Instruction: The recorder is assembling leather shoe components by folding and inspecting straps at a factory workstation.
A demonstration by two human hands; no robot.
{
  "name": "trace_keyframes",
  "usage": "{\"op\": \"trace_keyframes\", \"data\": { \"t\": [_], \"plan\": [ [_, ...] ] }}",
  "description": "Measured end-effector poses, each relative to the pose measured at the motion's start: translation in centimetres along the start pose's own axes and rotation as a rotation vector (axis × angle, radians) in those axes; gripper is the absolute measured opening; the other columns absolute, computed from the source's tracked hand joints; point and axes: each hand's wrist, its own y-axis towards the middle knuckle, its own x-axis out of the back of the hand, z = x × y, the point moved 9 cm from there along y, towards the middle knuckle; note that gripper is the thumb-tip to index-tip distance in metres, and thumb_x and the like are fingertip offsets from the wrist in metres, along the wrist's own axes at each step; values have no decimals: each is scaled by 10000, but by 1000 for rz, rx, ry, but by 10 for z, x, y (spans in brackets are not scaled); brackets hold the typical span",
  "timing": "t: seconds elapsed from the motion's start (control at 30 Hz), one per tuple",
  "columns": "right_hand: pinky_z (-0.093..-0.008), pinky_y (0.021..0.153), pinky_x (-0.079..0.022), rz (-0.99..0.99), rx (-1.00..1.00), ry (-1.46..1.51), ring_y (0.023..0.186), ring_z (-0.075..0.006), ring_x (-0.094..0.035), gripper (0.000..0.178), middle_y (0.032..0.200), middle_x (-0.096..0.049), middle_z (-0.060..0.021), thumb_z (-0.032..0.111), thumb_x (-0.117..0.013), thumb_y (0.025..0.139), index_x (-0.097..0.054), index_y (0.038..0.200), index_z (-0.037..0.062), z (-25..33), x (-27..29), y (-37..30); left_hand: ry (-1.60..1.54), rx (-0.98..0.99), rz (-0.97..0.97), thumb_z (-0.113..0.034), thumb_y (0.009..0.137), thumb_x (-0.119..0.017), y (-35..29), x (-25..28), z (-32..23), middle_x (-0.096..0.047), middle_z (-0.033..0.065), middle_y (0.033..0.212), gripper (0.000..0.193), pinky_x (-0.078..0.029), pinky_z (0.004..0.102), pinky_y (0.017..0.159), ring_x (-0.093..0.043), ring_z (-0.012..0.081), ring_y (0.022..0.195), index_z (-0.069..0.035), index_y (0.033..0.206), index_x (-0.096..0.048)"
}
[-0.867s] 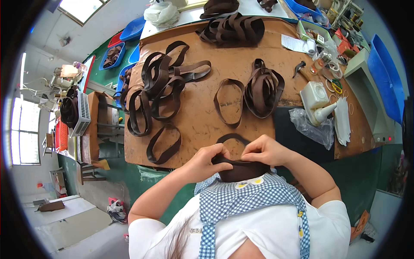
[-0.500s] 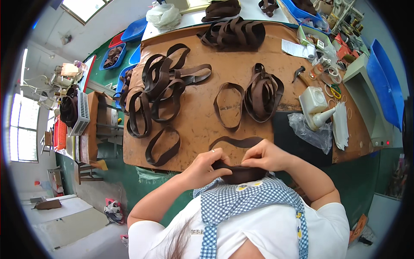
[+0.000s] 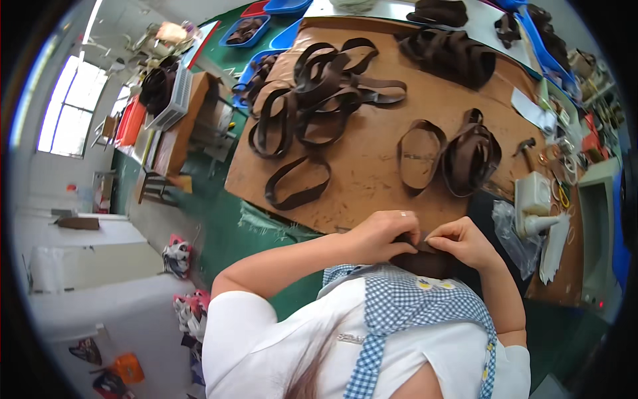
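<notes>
My left hand (image 3: pixel 384 236) and my right hand (image 3: pixel 468 243) are close together at the table's near edge, fingers pinched on a dark brown strap (image 3: pixel 425 264). The strap hangs in front of the checked apron, partly hidden by my fingers. Beyond my hands, a single brown strap loop (image 3: pixel 421 157) lies by a bundle of looped straps (image 3: pixel 470 154). Farther left is a loose heap of strap loops (image 3: pixel 327 85), with one separate loop (image 3: pixel 298 183) nearer to me.
A brown-topped table (image 3: pixel 372 176) holds the straps. To the right are a white glue bottle (image 3: pixel 533 199), clear plastic bag (image 3: pixel 512 237), hammer (image 3: pixel 526 150) and green-handled scissors (image 3: pixel 563 194). Another strap pile (image 3: pixel 452 56) lies at the back. Blue trays (image 3: pixel 244 30) stand far left.
The view has turned, so the table appears shifted right and tilted. My hands have drawn closer together on the strap, and the strap section that lay on the table beyond them no longer shows.
</notes>
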Motion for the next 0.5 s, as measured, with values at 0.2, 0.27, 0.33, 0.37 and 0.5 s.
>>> {"op": "trace_keyframes", "data": {
  "t": [0.2, 0.27, 0.33, 0.37, 0.5],
  "plan": [
    [-219, 639, -478, -23, 43, -44, 713, -65, -586, 134, 787, -693, -49, 35, -652, 865, -700, 927, -73, 11, -3, -6, -33, 42, 20, -123, 756, -766, -3, -1, 1, -594, 90, 825, 253, -479, 355, 678, -598, 277, 787, -35, 875, -561],
    [-224, 645, -480, -65, 36, -68, 710, -70, -591, 135, 772, -691, -55, 42, -648, 865, -701, 917, -71, 9, 7, -7, -68, 103, 7, -127, 751, -771, -10, 2, 10, -602, 95, 829, 251, -481, 355, 683, -598, 284, 787, -37, 863, -566],
    [-233, 646, -483, -47, 43, -109, 700, -77, -594, 138, 762, -696, -60, 51, -642, 866, -705, 917, -61, 9, 3, 1, -49, 57, -3, -115, 753, -770, -10, -6, 9, -609, 93, 826, 228, -483, 346, 666, -602, 275, 760, -43, 851, -578],
    [-242, 648, -487, 13, 90, -206, 697, -80, -598, 141, 772, -704, -66, 59, -635, 871, -708, 923, -49, 22, -8, 4, -5, 70, -14, -110, 753, -771, -8, -6, 7, -610, 92, 821, 220, -484, 341, 653, -604, 274, 743, -45, 847, -583],
    [-266, 645, -488, 8, 114, -88, 694, -99, -609, 172, 771, -704, -98, 100, -645, 864, -709, 935, -42, 12, -11, 9, -5, 58, -32, -70, 724, -793, -11, 5, 4, -602, 69, 785, 236, -485, 313, 626, -607, 227, 705, -47, 834, -585]
  ]
}}
